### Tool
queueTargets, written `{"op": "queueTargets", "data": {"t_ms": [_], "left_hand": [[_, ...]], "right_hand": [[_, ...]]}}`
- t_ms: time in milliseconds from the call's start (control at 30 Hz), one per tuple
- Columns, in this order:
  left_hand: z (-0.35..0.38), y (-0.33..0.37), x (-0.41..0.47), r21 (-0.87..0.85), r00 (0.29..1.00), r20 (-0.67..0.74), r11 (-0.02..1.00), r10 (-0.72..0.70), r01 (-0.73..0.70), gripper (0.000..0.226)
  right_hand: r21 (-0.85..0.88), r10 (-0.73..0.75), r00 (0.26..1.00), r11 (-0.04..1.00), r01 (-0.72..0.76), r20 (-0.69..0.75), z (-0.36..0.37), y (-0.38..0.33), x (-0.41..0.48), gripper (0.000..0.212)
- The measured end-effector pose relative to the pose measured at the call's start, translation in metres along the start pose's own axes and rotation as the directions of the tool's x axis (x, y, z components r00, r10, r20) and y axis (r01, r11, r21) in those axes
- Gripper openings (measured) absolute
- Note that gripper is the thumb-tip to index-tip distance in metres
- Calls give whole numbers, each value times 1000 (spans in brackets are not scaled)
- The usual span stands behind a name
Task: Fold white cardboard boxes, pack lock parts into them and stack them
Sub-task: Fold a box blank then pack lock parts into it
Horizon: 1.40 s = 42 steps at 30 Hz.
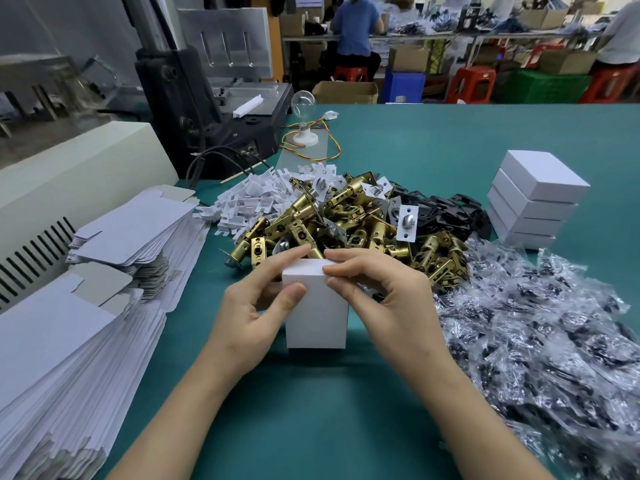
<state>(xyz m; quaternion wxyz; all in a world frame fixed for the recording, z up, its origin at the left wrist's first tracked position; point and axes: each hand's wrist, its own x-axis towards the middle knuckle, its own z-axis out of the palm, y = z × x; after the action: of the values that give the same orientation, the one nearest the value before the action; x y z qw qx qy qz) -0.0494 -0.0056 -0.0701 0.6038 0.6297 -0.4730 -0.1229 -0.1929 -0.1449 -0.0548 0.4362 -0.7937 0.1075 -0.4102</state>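
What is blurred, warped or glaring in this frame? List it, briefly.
Head view: the white box, held by the left hand and right hand, is sharp; the plastic bags at right smear and glint; the dark machine leans from wide-angle distortion; lighting is even, with soft shadows under the forearms.

On the teal surface (433, 140), at eleven o'clock, a clear light bulb (303, 100) stands in a white socket (304, 139) trailing coloured wires (330, 147); a black machine (194, 109) sits at ten o'clock; a beige housing (79, 168) at nine; red stools (471, 84) at one o'clock.
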Motion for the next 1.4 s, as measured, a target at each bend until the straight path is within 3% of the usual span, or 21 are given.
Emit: {"op": "queueTargets", "data": {"t_ms": [200, 333, 467, 600, 667, 733, 833, 1000, 1100, 1233, 1400], "left_hand": [[2, 1, 1, -63, 999, 10, 997, -47, 47, 25], [5, 0, 5, -180, 983, -120, 977, -140, 117, 18], [6, 1, 8, -316, 915, -270, 925, -299, 209, 20], [8, 1, 8, -449, 874, -265, 854, -408, 262, 27], [8, 4, 8, -524, 890, -203, 813, -408, 253, 42], [6, 8, 10, -616, 919, -127, 755, -374, 222, 53], [2, 11, 11, -702, 948, -59, 688, -312, 183, 46], [-1, 10, 9, -646, 948, -43, 733, -316, 215, 46], [0, 10, 8, -609, 947, -31, 757, -320, 236, 47], [5, 9, 8, -583, 947, 9, 768, -320, 265, 55], [12, 4, 5, -498, 955, 31, 824, -296, 272, 42]], "right_hand": [[-37, 22, 999, 999, -24, -41, 2, 1, -1, 15], [-245, 40, 998, 968, -49, -44, 9, -13, -9, 53], [-579, 45, 998, 815, -14, 38, 23, -35, -15, 86], [-741, 151, 974, 672, 25, 169, 39, -46, -18, 91], [-724, 111, 982, 689, 36, 155, 38, -48, -19, 83], [-637, 75, 992, 771, 6, 99, 29, -53, -15, 77], [-400, 97, 995, 911, -98, -23, 8, -60, 1, 72], [-213, 205, 963, 947, -240, -177, -48, -58, 55, 61], [-214, 316, 910, 902, -376, -269, -86, -34, 104, 54], [-292, 430, 826, 790, -540, -364, -122, 21, 161, 64], [-447, 493, 769, 628, -638, -406, -133, 87, 192, 65]]}}
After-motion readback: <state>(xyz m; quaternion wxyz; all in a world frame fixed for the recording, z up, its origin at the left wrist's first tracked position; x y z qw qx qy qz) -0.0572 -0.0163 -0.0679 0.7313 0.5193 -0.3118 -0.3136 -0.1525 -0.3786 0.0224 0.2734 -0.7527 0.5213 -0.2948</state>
